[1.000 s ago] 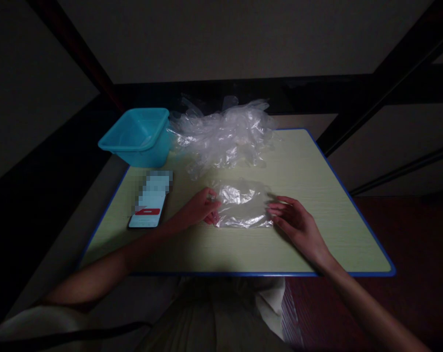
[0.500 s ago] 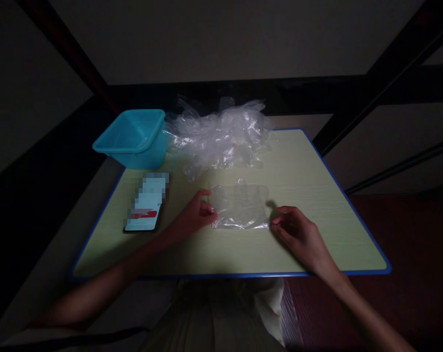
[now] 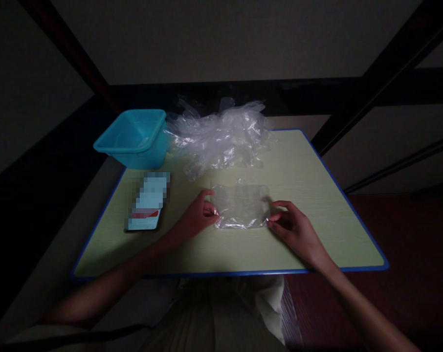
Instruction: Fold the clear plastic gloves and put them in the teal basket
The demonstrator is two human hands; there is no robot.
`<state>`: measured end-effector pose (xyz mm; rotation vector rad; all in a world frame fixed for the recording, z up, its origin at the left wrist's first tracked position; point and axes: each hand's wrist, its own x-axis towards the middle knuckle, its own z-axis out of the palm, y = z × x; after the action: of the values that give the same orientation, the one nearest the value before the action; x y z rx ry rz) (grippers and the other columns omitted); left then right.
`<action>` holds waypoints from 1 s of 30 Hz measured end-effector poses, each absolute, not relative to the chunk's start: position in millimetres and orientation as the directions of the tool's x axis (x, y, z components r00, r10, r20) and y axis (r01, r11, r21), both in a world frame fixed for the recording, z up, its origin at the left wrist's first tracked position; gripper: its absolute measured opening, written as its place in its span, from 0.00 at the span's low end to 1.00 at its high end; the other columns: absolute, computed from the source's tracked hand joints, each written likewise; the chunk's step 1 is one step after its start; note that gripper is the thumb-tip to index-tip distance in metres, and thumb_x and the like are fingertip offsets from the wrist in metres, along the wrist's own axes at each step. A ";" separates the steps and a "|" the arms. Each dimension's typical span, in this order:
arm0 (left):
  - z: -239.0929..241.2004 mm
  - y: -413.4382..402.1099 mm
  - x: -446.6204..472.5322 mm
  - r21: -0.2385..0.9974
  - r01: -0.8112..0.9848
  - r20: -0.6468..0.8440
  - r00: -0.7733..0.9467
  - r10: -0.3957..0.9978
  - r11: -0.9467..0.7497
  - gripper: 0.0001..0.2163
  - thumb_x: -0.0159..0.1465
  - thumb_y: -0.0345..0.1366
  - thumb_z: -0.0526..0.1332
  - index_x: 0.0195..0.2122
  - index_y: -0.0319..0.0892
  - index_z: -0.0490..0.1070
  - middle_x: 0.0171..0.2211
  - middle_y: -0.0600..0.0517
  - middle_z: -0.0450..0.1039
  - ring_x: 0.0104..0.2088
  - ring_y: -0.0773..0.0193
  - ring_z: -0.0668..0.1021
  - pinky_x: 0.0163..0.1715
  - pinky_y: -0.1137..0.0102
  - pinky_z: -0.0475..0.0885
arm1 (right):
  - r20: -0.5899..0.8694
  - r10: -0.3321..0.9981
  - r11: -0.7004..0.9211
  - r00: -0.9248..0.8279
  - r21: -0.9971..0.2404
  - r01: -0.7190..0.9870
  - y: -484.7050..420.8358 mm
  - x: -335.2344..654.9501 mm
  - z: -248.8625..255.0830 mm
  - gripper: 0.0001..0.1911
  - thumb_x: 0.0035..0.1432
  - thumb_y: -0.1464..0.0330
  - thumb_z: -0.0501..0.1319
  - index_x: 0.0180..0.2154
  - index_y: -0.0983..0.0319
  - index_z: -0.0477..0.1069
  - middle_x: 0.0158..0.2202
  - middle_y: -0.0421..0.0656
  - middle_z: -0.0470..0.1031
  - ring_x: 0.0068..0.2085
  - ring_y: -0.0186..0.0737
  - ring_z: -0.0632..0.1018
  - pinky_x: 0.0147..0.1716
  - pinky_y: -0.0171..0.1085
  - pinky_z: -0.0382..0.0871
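A clear disposable plastic glove (image 3: 241, 205), folded into a rough rectangle, lies flat on the table with a small tip poking out at its far edge. My left hand (image 3: 202, 210) pinches its near left corner between thumb and fingers. At the near right corner, my right hand (image 3: 289, 225) has thumb and fingertips closed on the film. Beyond them spreads a loose heap of clear plastic gloves (image 3: 225, 134), crumpled and shiny, with finger-like ends sticking out.
A blue plastic basin (image 3: 133, 142) stands at the far left corner of the pale, blue-edged table (image 3: 327, 215). Nearer on the left lies a phone (image 3: 148, 203) with its screen lit. A wall (image 3: 236, 39) rises behind the table.
My right hand has shifted slightly left and now meets the glove's near right corner. My left hand has moved a little to the right at its corner.
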<state>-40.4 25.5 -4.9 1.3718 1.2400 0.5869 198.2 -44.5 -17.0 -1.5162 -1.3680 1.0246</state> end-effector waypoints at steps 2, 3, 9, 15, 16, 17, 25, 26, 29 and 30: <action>-5.6 26.0 -39.9 0.925 0.334 -0.289 0.312 0.905 0.180 0.24 0.44 0.29 0.63 0.41 0.43 0.56 0.21 0.63 0.66 0.24 0.67 0.75 0.27 0.74 0.68 | -0.050 0.996 -0.069 0.069 -0.945 0.319 -44.4 197.4 -16.6 0.19 0.47 0.63 0.61 0.41 0.61 0.62 0.24 0.38 0.73 0.25 0.37 0.73 0.25 0.36 0.66; -5.9 26.4 -39.7 0.926 0.334 -0.284 0.311 0.907 0.175 0.24 0.44 0.29 0.63 0.41 0.43 0.56 0.21 0.63 0.66 0.24 0.67 0.75 0.27 0.74 0.68 | -0.053 0.996 -0.071 0.065 -0.944 0.321 -44.5 197.2 -16.4 0.19 0.47 0.63 0.61 0.41 0.61 0.62 0.23 0.38 0.72 0.24 0.37 0.73 0.25 0.36 0.65; -3.4 27.7 -41.1 0.927 0.332 -0.284 0.308 0.908 0.178 0.23 0.45 0.28 0.63 0.42 0.42 0.55 0.22 0.63 0.66 0.22 0.69 0.74 0.25 0.75 0.68 | -0.030 0.997 -0.056 0.075 -0.926 0.375 -44.6 197.3 -16.1 0.19 0.48 0.62 0.60 0.42 0.61 0.61 0.25 0.40 0.73 0.26 0.38 0.74 0.27 0.37 0.67; -3.3 13.7 -45.3 0.937 0.341 -0.179 0.305 0.935 0.068 0.29 0.47 0.25 0.62 0.48 0.45 0.51 0.31 0.61 0.66 0.21 0.73 0.74 0.22 0.78 0.67 | 0.021 0.996 -0.026 0.086 -0.859 0.511 -46.4 194.6 -16.2 0.18 0.51 0.63 0.57 0.44 0.63 0.62 0.25 0.40 0.72 0.25 0.38 0.73 0.26 0.37 0.66; -4.5 10.8 -45.0 0.937 0.346 -0.159 0.306 0.939 0.046 0.30 0.47 0.25 0.61 0.50 0.45 0.50 0.32 0.60 0.65 0.21 0.74 0.74 0.22 0.78 0.67 | 0.032 0.996 -0.018 0.085 -0.851 0.525 -46.8 194.1 -16.1 0.18 0.51 0.63 0.56 0.45 0.63 0.62 0.25 0.40 0.72 0.25 0.38 0.73 0.26 0.37 0.65; -5.7 8.3 -44.4 0.935 0.354 -0.143 0.307 0.941 0.026 0.31 0.47 0.24 0.61 0.51 0.45 0.49 0.34 0.59 0.64 0.21 0.75 0.74 0.23 0.78 0.68 | 0.041 0.996 -0.009 0.082 -0.843 0.538 -47.0 193.7 -16.0 0.18 0.52 0.64 0.56 0.45 0.63 0.62 0.25 0.40 0.71 0.25 0.38 0.72 0.25 0.36 0.65; -10.3 1.4 -38.9 0.935 0.353 -0.111 0.343 0.933 -0.018 0.37 0.48 0.22 0.63 0.56 0.48 0.46 0.36 0.58 0.63 0.21 0.77 0.73 0.24 0.79 0.69 | 0.061 0.995 0.005 0.074 -0.802 0.597 -46.5 192.6 -15.9 0.19 0.53 0.65 0.55 0.46 0.65 0.62 0.23 0.39 0.70 0.23 0.38 0.72 0.24 0.36 0.64; -10.2 1.5 -39.3 0.937 0.350 -0.116 0.348 0.930 -0.015 0.37 0.48 0.22 0.62 0.56 0.48 0.46 0.37 0.58 0.63 0.21 0.77 0.73 0.24 0.79 0.69 | 0.065 0.995 0.009 0.072 -0.800 0.600 -46.6 192.7 -15.8 0.19 0.53 0.64 0.54 0.46 0.65 0.62 0.24 0.40 0.71 0.24 0.38 0.72 0.24 0.36 0.64; -9.7 2.3 -41.2 0.937 0.348 -0.141 0.356 0.924 0.009 0.38 0.47 0.21 0.62 0.57 0.48 0.46 0.36 0.58 0.62 0.22 0.76 0.74 0.24 0.78 0.69 | 0.077 0.995 0.022 0.063 -0.785 0.620 -46.9 192.9 -14.9 0.18 0.54 0.64 0.54 0.46 0.65 0.62 0.23 0.40 0.71 0.23 0.39 0.72 0.23 0.36 0.64; -9.4 2.9 -41.7 0.937 0.350 -0.149 0.357 0.922 0.016 0.39 0.47 0.20 0.62 0.57 0.48 0.45 0.36 0.58 0.62 0.22 0.76 0.74 0.24 0.78 0.69 | 0.080 0.995 0.025 0.060 -0.779 0.627 -46.8 193.0 -14.4 0.18 0.54 0.64 0.54 0.46 0.64 0.62 0.23 0.40 0.71 0.23 0.39 0.72 0.23 0.36 0.64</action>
<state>-41.7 2.9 -9.4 1.5477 1.1874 0.6700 193.0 -46.8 -14.4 -1.6755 -1.6399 0.7050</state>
